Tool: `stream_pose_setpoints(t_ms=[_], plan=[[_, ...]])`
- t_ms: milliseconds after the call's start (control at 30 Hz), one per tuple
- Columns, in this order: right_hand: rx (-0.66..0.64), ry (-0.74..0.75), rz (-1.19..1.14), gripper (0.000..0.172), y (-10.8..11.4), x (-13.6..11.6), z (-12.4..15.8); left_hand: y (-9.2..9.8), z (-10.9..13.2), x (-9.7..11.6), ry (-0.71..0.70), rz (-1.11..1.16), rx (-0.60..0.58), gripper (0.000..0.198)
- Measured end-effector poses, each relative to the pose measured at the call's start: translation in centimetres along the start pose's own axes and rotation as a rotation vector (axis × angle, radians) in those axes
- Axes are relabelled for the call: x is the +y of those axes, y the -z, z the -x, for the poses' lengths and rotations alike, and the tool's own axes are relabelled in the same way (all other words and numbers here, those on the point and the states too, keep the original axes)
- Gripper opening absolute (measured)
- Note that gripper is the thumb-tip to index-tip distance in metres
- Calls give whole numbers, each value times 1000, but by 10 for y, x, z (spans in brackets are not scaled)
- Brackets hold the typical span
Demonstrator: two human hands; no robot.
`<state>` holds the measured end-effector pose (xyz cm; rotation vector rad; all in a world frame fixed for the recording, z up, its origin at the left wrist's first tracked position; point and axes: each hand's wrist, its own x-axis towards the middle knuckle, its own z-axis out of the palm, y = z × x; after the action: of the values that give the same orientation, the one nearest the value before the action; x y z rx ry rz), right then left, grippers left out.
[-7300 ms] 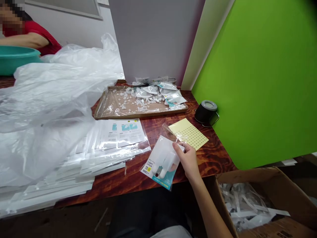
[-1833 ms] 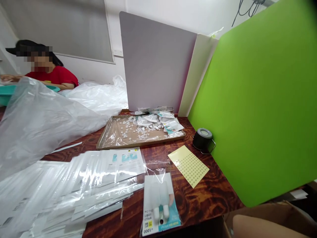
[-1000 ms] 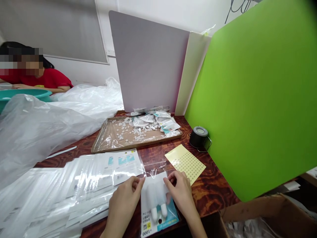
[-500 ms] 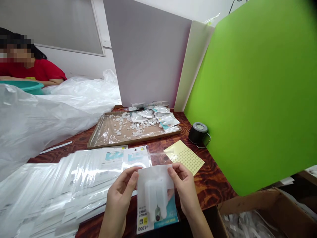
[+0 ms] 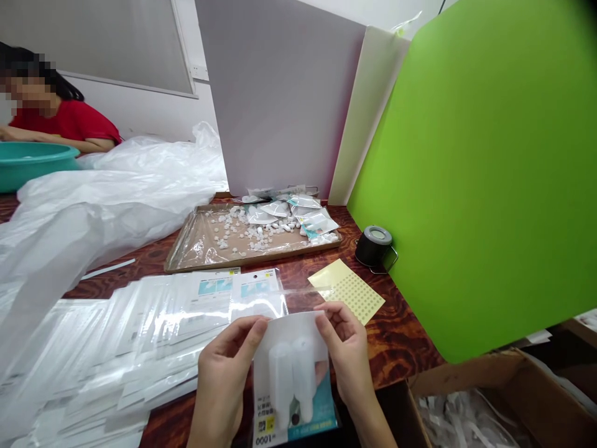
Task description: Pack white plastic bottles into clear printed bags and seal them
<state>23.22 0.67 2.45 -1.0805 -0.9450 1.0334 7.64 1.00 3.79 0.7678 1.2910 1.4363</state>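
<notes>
A clear plastic packet (image 5: 293, 379) with a printed card and two white rounded pieces inside hangs at the table's front edge. My left hand (image 5: 228, 364) pinches its upper left corner, and my right hand (image 5: 342, 348) pinches the upper right corner. The packet's print reads upside down to me. Just beyond it lies a flat packet with a white card (image 5: 256, 295). Spread out on the left are many overlapping flat packets (image 5: 153, 336). Beyond my right hand rests a yellow sheet of round stickers (image 5: 347, 289).
A cardboard tray (image 5: 205, 264) holds small white pieces and filled packets. Right of it stands a black speaker-like object (image 5: 374, 246) beside a green panel (image 5: 476, 186). An open carton (image 5: 448, 373) is lower right. Plastic sheeting (image 5: 116, 193), a teal basin (image 5: 37, 165) and a person in red are left.
The packet has tipped slightly and its two white pieces now show more distinctly apart. Both hands keep their hold on the top corners. The plastic sheeting at left has sunk lower.
</notes>
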Motion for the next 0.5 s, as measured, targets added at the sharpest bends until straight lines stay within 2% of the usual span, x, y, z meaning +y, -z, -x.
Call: stream_pose_setpoints(t_ms=[133,267,400,500], plan=[[-13,40,23,23,1,0,-1,1,0,-2,-90,-28,-25,30],[6,179,28,18,2,-2,0,6,1,-7,-183,-34,-48,23],[40,132,45,18,1,-4,5,6,3,-8,-171,-4,3,23],[36,146,20,15,1,-5,7,3,5,-5,-250,-12,-9,15]])
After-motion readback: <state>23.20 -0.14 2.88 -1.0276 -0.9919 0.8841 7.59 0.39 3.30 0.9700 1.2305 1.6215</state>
